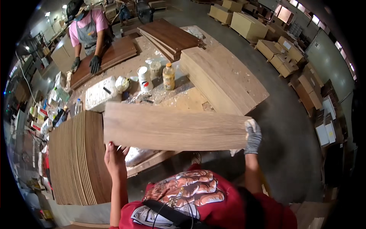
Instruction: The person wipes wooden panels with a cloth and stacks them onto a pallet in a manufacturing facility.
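A long wooden plank [175,128] with brown grain is held level across my front, above the near edge of the workbench. My bare left hand [115,155] supports its lower left corner, fingers partly hidden behind the wood. At the other end my right hand [253,138], in a grey and white knit glove, grips the short edge. Left of my left hand stands a tall stack of similar planks [72,156]. Beyond the held plank, another stack of boards [225,76] lies on the bench's right side.
On the cluttered workbench [190,101] stand a white cup [144,78], a bottle with a yellow-orange cap [168,76] and a white wrapped bundle [101,93]. Across it, a gloved co-worker [89,32] leans over a dark brown panel [114,53]. Cardboard boxes [249,26] line the floor at right.
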`<state>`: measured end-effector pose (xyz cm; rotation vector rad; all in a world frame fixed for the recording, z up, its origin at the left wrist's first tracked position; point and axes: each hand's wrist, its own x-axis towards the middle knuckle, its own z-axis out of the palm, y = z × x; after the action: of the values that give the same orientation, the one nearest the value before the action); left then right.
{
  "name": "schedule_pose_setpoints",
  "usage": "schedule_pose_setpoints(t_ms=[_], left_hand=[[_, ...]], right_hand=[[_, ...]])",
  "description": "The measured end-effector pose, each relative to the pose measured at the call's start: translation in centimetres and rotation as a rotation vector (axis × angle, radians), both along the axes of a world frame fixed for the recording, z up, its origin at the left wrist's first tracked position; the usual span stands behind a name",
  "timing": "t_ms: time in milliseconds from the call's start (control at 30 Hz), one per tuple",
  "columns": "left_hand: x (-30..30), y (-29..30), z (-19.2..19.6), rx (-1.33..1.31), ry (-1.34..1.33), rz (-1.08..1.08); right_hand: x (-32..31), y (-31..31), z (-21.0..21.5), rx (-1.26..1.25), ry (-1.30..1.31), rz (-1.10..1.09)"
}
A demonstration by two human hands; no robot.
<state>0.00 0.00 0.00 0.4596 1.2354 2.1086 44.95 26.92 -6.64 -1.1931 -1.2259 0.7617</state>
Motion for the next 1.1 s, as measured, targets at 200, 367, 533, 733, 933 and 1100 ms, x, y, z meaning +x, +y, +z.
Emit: schedule_pose_setpoints(t_ms=[200, 367, 533, 733, 933, 1100], left_hand=[[4.5, 20.8, 2.5, -0.105, 0.057, -0.256], [7.1, 39.3, -3.4, -0.127, 0.064, -0.444], [3.1, 52.5, -12.6, -0.322, 0.391, -0.326], [6.9, 59.6, -14.0, -0.635, 0.351, -0.463], [3.7, 65.2, -14.5, -0.492, 0.235, -0.304], [3.7, 70.6, -16.4, -0.805, 0.425, -0.337]], right_hand=[[11.3, 4.1, 0.2, -0.129, 0.121, -0.091], [16.8, 5.9, -2.5, -0.182, -0.058, -0.203], [11.8, 6.3, -2.6, -0.151, 0.205, -0.181], [9.0, 6.9, 0.7, -0.294, 0.109, -0.125], [7.3, 9.6, 0.1, -0.286, 0.062, 0.183], [6.2, 10.8, -1.3, -0.270, 0.312, 0.115]])
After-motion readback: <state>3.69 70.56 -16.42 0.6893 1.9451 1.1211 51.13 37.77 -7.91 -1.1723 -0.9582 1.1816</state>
